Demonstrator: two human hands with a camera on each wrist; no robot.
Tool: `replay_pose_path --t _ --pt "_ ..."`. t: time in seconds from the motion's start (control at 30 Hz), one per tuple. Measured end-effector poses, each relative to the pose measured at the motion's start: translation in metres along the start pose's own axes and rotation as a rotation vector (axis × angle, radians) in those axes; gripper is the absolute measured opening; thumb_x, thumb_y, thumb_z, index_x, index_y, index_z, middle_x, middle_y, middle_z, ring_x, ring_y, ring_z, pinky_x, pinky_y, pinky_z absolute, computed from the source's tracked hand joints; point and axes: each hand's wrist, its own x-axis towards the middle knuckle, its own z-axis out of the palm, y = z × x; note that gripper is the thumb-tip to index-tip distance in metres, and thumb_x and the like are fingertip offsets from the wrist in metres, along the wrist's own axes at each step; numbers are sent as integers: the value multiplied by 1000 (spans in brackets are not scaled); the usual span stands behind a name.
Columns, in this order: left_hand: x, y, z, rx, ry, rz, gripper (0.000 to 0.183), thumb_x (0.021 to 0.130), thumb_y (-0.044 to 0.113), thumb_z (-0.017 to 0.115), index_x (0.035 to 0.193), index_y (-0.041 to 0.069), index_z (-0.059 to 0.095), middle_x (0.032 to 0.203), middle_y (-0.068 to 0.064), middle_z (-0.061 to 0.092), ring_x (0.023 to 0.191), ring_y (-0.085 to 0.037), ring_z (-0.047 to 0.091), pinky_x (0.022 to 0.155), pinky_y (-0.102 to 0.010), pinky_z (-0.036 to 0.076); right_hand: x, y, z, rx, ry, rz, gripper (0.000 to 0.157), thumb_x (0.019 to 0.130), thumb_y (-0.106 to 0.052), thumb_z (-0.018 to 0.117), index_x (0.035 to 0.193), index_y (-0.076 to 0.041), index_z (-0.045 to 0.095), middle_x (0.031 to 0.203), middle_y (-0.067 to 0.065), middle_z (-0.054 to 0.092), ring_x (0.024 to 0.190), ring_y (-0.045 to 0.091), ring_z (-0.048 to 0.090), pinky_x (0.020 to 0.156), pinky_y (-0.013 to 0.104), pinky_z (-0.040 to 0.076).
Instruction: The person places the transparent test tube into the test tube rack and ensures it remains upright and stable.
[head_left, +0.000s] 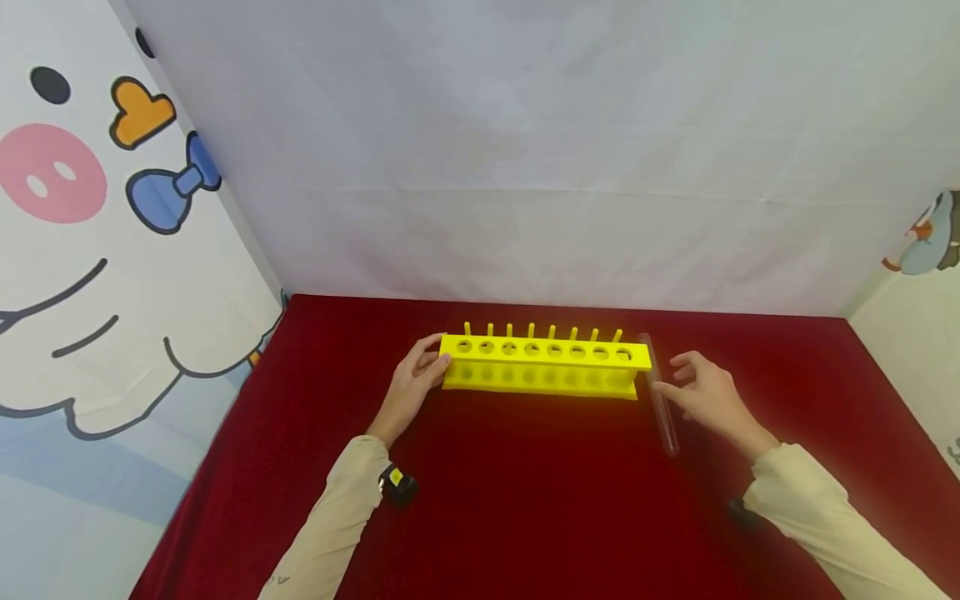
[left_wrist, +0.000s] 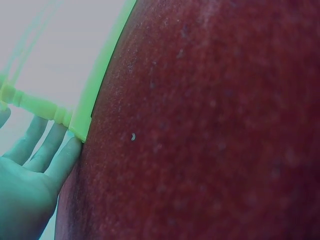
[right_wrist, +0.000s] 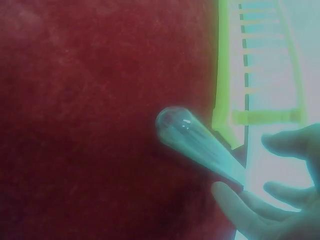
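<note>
A yellow test tube rack (head_left: 547,350) with a row of round holes and upright pegs stands on the red cloth. At its left end my left hand (head_left: 416,375) holds the rack, thumb at the front corner of the upper shelf. In the left wrist view, fingertips of that hand (left_wrist: 32,175) touch the rack's base (left_wrist: 92,100). A clear test tube (head_left: 663,417) lies on the cloth beside the rack's right end, rounded end toward me. Over the tube's right side, my right hand (head_left: 705,396) has thumb and fingers spread apart, thumb tip right by the glass.
Dark red cloth (head_left: 525,500) covers the table. Behind it hangs a pale fabric backdrop (head_left: 562,167). A cartoon-printed panel (head_left: 75,250) stands along the left side, and another printed panel (head_left: 915,333) is at the right.
</note>
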Motion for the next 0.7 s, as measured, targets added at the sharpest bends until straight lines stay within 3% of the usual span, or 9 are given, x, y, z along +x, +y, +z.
replay_pose_path --t 0.17,0.4,0.7 --pt "-6 8 1 13 -3 -13 51 98 24 55 142 7 38 124 -22 56 112 -40 55 96 -50 43 6 0 5 6 -5 37 59 87 -25 70 125 10 41 112 33 51 75 29 62 59 35 57" --pt "3 -16 -3 16 8 -12 53 96 34 57 142 16 41 124 -18 57 111 -34 57 96 -47 44 15 0 12 -5 -22 54 60 85 -22 72 122 14 41 106 33 53 69 26 63 54 34 56" --pt "6 -20 -1 20 42 -1 49 93 42 59 137 26 46 122 -12 59 109 -26 59 92 -40 48 25 1 15 -17 -81 65 50 84 -16 71 113 16 47 83 23 63 55 20 63 49 34 55"
